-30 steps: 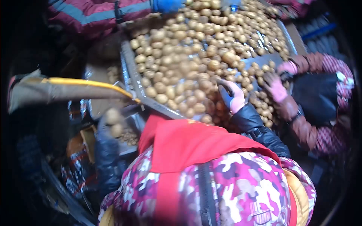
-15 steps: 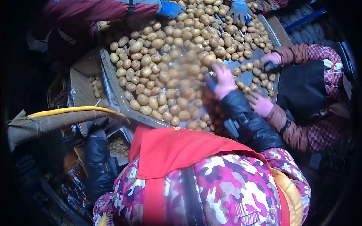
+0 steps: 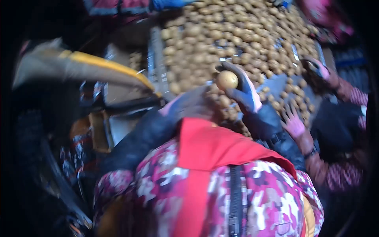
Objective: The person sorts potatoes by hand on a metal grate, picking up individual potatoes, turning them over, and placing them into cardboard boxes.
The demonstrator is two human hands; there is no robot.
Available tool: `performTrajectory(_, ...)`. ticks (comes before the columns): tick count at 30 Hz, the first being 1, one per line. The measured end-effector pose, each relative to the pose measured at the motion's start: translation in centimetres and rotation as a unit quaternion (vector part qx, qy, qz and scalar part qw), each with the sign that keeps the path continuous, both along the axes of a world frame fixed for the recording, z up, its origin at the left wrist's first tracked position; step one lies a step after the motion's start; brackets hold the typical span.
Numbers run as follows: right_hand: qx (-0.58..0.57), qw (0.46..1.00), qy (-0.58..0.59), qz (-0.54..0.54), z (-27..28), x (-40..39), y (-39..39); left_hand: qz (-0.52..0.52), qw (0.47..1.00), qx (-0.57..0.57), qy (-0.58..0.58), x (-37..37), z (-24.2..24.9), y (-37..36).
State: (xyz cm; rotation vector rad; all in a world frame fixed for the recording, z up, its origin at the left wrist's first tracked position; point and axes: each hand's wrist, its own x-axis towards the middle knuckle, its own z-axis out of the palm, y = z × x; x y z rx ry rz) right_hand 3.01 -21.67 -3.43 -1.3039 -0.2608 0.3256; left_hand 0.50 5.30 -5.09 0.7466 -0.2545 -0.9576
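My right hand [image 3: 245,90], in a pink and grey-blue glove, is closed around a pale potato [image 3: 227,80] with fingers on one side and thumb below. It is raised over the heap of potatoes [image 3: 233,37] on the sorting table. My left hand [image 3: 192,102], gloved too, reaches in over the near edge just left of the right hand. Motion blurs its fingers, and I cannot tell whether it holds anything. A few potatoes [image 3: 224,102] lie between my hands and the red bib at my chest.
On the right, a co-worker's gloved hands [image 3: 294,123] are beside smaller potatoes [image 3: 294,94] on the table. A blue-gloved hand [image 3: 169,4] shows at the far edge. A pole with a yellow strip [image 3: 104,63] juts in from the left, above cardboard boxes [image 3: 100,132].
My left hand has come up from beside the boxes at lower left to the table edge. My right hand now holds up a potato. The view has shifted, and the co-worker's hands have moved.
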Motion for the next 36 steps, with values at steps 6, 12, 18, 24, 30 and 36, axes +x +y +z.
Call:
performTrajectory(6,-0.372,0.889,-0.265,0.018,-0.1,-1.7,3.4,0.204,0.972,0.053,0.104,-3.9,-2.0,2.4)
performTrajectory(12,-0.603,0.674,-0.424,0.037,-6.9,-1.6,-0.5,0.578,0.772,0.08,0.251,-10.0,-4.2,15.1)
performTrajectory(18,-0.557,0.708,-0.432,0.045,-5.5,-2.1,1.4,0.664,0.699,0.076,0.252,-14.7,-9.7,31.4)
performTrajectory(24,-0.572,0.681,-0.456,0.017,-5.3,-1.2,-3.2,0.31,0.853,0.371,0.196,-7.1,-2.9,13.4)
performTrajectory(30,-0.741,0.629,-0.204,-0.115,-6.5,3.0,-12.6,0.065,0.844,0.468,-0.253,0.6,-1.3,3.5)
performTrajectory(36,-0.682,0.651,-0.141,-0.301,-10.2,2.6,-14.3,0.247,0.683,0.44,-0.528,6.8,-2.8,-0.6)
